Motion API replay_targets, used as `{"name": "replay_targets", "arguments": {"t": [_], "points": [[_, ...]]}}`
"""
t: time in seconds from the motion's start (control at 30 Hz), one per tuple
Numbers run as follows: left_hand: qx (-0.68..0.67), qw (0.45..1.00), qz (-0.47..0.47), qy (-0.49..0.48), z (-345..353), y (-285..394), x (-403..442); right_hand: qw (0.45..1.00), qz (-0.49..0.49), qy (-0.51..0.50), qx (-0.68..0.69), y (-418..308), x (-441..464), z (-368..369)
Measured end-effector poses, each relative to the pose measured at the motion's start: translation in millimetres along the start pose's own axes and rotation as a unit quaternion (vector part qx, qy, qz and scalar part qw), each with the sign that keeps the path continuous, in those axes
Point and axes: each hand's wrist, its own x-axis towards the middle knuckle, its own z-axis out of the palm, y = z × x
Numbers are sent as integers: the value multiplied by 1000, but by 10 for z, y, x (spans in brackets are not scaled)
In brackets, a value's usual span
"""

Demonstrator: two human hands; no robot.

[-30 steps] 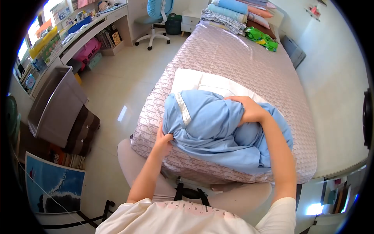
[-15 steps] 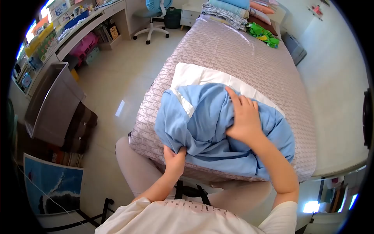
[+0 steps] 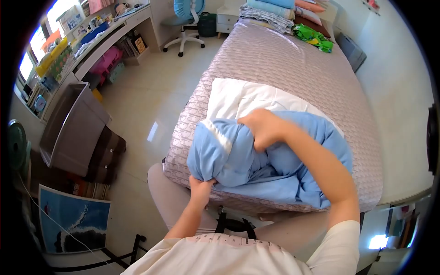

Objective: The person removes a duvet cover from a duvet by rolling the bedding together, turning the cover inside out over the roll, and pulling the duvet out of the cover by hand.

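A rumpled blue quilt cover [image 3: 284,165] with a white strip near its left end lies bunched across the near part of the bed. A white quilt-like cloth [image 3: 229,98] shows flat from under its far side. My left hand [image 3: 200,190] is closed on the near left corner of the blue cover, the fingertips partly hidden by fabric. My right hand [image 3: 263,129] reaches across the bundle and is closed on the cover's far upper edge, its fingers mostly tucked out of sight.
The bed [image 3: 266,59] has a patterned pinkish sheet, with folded bedding [image 3: 268,18] and a green bag-like item [image 3: 313,38] at its far end. To the left stand a grey bin [image 3: 73,133], a long desk [image 3: 110,39] and a wheeled chair [image 3: 184,39].
My right hand has shifted left along the bundle's upper edge, from lying spread on it to gripping. The cover's far edge is pulled nearer, baring more white cloth. My left hand keeps its hold.
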Motion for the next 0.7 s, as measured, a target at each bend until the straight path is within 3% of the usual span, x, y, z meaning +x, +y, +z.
{"name": "replay_targets", "arguments": {"t": [0.07,0.13,0.2,0.23,0.27,0.3,0.4,0.43,0.5,0.53,0.57,0.6,0.67,0.7], "points": [[-13,999,10,28,-9,43,67,997,18,71,-19,-273,-210,185],[-82,992,88,47,-32,60,140,991,-12,136,-1,-601,-519,292],[-97,989,108,17,-247,-175,351,980,-36,190,38,-743,-757,344],[85,971,208,-81,-430,-308,532,980,-35,193,35,-828,-865,310],[262,901,299,-174,-595,-314,683,985,-17,166,37,-915,-966,247],[-67,977,-61,-191,-768,-179,830,989,2,140,40,-966,-1039,222],[53,967,-38,-247,-663,142,1247,980,-25,164,112,-1072,-1094,326],[113,956,-27,-271,-595,276,1396,988,20,109,109,-1074,-1010,299],[231,921,-12,-314,-493,489,1560,975,79,150,143,-768,-704,345],[290,896,-5,-336,-452,574,1583,975,143,78,153,-432,-463,302],[326,915,-19,-236,-79,831,1220,950,186,36,247,-145,-248,181],[332,911,-24,-244,-32,763,1078,944,170,0,283,165,-53,123],[167,965,203,-22,-70,632,788,918,160,-66,357,395,119,-65],[166,934,313,41,154,771,477,923,149,-51,350,374,119,-65]]}}
